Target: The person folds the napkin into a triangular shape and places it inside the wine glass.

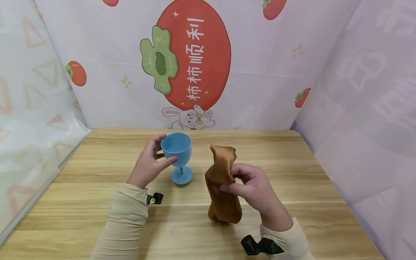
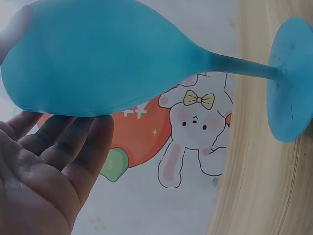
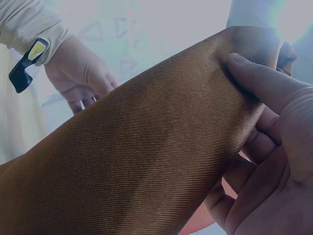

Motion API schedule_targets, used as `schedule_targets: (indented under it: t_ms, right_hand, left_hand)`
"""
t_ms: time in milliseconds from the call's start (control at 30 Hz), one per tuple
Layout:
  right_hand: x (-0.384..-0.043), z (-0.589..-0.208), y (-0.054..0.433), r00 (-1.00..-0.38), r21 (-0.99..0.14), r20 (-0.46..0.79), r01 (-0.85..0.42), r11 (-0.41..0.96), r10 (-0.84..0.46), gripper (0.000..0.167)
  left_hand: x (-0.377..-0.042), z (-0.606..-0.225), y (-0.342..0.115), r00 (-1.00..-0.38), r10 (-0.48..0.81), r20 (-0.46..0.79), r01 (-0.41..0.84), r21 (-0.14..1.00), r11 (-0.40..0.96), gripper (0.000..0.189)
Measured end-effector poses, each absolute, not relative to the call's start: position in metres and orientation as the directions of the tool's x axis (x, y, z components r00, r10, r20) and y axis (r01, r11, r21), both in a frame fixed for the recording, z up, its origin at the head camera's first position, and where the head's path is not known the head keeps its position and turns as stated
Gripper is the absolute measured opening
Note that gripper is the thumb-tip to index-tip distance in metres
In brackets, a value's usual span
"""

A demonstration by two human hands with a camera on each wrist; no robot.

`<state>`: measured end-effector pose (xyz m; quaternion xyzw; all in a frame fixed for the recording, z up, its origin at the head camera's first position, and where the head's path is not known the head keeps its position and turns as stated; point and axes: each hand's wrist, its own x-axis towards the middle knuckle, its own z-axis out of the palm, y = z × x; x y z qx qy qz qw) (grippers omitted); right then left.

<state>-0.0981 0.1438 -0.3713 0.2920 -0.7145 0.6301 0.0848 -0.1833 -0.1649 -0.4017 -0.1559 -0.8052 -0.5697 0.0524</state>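
Observation:
A light-blue plastic goblet [image 1: 182, 155] stands upright at the middle-left, its round foot [image 1: 182, 176] at the tabletop. My left hand [image 1: 150, 162] holds its bowl [image 2: 98, 58] from the left, thumb on the near side and fingertips against the far side. To the right is a shiny brown cloth pouch [image 1: 224, 195], upright, full below and gathered near the top. My right hand [image 1: 255, 186] pinches its upper right side between thumb and fingers. Ribbed brown fabric [image 3: 137, 142] fills much of the right wrist view; whatever may be inside is hidden.
Both things are over a light wood-grain table [image 1: 279, 151]. A printed backdrop [image 1: 260, 72] with persimmons and a rabbit hangs behind its far edge, with pale sheets at both sides. Black wrist devices [image 1: 260, 246] sit on the beige sleeves [image 1: 128, 213].

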Motion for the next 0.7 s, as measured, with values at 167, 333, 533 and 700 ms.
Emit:
schedule_targets:
  t_ms: [167,333,533,700]
  right_hand:
    - [-0.099,-0.370,0.147,-0.845,-0.867,0.457,-0.493,0.075,-0.278,0.017]
    - [-0.099,-0.370,0.150,-0.859,-0.874,0.442,-0.477,0.091,-0.259,0.018]
    - [-0.099,-0.370,0.151,-0.857,-0.872,0.447,-0.482,0.091,-0.255,0.019]
    - [-0.099,-0.370,0.151,-0.860,-0.874,0.444,-0.477,0.090,-0.253,0.019]
  left_hand:
    - [-0.184,-0.403,-0.163,-0.947,0.197,0.255,0.305,0.905,0.297,0.083]
    - [-0.183,-0.405,-0.160,-0.946,0.212,0.244,0.303,0.898,0.320,0.084]
    - [-0.183,-0.407,-0.156,-0.940,0.231,0.252,0.319,0.889,0.328,0.084]
    - [-0.184,-0.409,-0.153,-0.937,0.245,0.250,0.323,0.888,0.326,0.084]
